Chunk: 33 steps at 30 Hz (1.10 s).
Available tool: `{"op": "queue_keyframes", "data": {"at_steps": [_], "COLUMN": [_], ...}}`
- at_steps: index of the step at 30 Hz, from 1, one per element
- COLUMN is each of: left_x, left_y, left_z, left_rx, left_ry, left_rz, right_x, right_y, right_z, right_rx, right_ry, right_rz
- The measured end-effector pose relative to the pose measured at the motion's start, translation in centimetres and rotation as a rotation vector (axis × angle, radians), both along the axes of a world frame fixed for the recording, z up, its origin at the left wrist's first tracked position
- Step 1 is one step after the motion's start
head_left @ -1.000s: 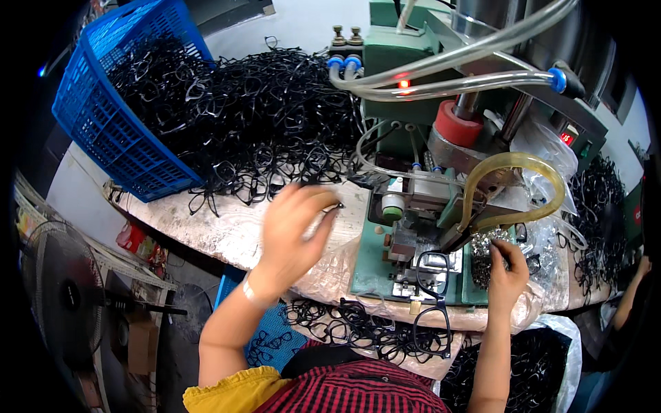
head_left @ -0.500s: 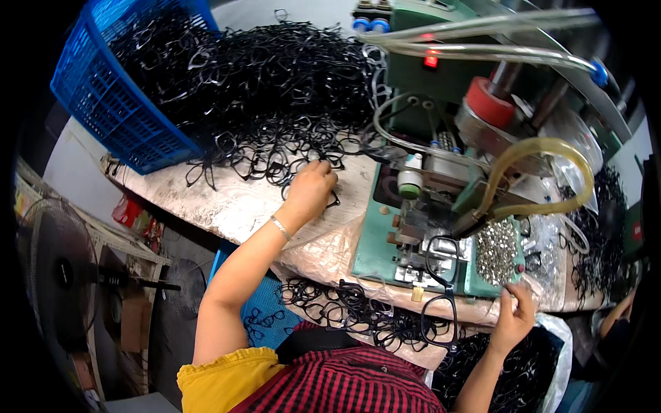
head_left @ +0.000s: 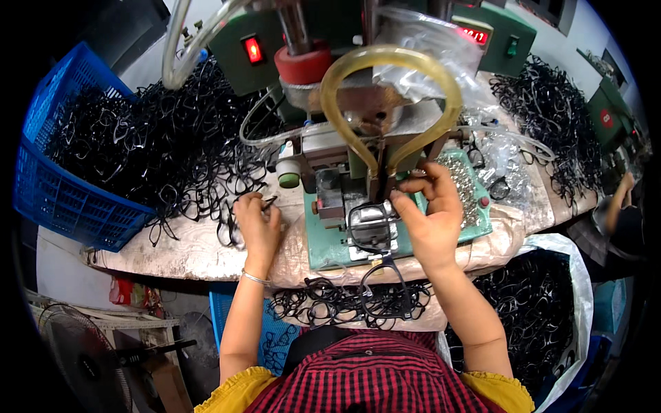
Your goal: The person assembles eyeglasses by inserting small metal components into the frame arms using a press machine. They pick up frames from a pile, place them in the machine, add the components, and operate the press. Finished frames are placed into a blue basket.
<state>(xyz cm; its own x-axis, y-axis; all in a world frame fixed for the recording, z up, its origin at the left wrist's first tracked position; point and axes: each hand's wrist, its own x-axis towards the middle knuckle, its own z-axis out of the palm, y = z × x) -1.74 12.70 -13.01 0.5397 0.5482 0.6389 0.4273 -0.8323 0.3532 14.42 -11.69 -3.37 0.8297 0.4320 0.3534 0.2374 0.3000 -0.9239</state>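
Note:
My left hand (head_left: 258, 227) is above the worktop, its fingers closed on a black eyeglass frame (head_left: 270, 202) that shows only as a small dark end past the fingertips. Another eyeglass frame (head_left: 408, 292) is set at the green press machine (head_left: 323, 244). One rim lies over the metal fixture (head_left: 383, 237), and the other hangs over the front edge. Beside that fixture, my right hand (head_left: 437, 220) has its thumb and forefinger pinched under the press head. Whatever sits between those fingertips is too small to make out. Small metal parts (head_left: 469, 196) fill a tray just behind this hand.
A blue basket (head_left: 82, 213) and a heap of black frames (head_left: 172, 131) take up the left. More frames (head_left: 320, 303) lie along the front edge; a white sack (head_left: 582, 296) of them stands right. A yellowish hose (head_left: 334, 76) loops above the fixture. A fan (head_left: 86, 361) stands lower left.
The view has swung right. My left hand has come away from the heap with a frame. My right hand has moved from the tray's front corner to the fixture.

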Motion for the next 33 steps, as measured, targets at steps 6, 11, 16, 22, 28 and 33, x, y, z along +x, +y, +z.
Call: {"op": "queue_keyframes", "data": {"at_steps": [6, 11, 16, 22, 28, 33], "left_x": [1.1, 1.1, 4.5, 2.2, -0.8, -2.2], "left_y": [-0.1, -4.0, 2.0, -5.3, -13.0, -17.3], "left_z": [1.7, 3.0, 3.8, 10.8, 12.7, 16.3], "left_rx": [-0.428, -0.32, -0.738, -0.613, -0.484, -1.348], "left_ry": [-0.476, -0.696, -0.895, -1.14, -0.785, -0.656], "left_rz": [-0.018, -0.196, -0.236, -0.512, -1.162, -1.016], "right_x": [-0.6, -2.4, -1.1, 3.5, 5.1, 5.9], "right_y": [0.9, 0.2, -2.8, -12.3, -9.4, -7.5], "right_z": [1.2, 3.2, 2.6, -5.3, -7.0, -6.5], "right_rx": [0.089, 0.182, -0.167, -0.711, -0.798, -0.74], "right_ry": [0.124, 0.351, -0.139, -0.519, -0.761, -0.793], "right_rz": [0.144, 0.215, 0.191, -0.51, -0.573, -0.602]}}
